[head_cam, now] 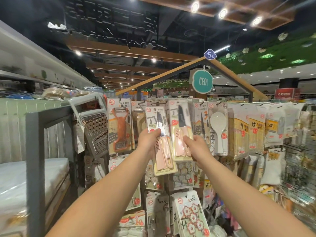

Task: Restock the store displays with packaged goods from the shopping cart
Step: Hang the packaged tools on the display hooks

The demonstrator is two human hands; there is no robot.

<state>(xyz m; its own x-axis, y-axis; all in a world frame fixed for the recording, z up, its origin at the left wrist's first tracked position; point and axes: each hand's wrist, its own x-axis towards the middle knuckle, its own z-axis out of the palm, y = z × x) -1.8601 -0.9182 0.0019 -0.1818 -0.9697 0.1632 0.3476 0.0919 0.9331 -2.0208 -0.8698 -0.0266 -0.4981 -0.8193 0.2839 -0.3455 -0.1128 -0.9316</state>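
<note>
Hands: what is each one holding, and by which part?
Left hand grips a packaged knife at the left edge, mid-height of the card. Right hand grips a second knife pack near its lower right, by the pink handle.

hands (172, 142) holding knife packs (162, 142), display rack (222, 127)

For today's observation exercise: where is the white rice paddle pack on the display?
In the head view, the white rice paddle pack hangs right of centre on the top row, between the scissors pack and the bamboo skewer packs.
</note>
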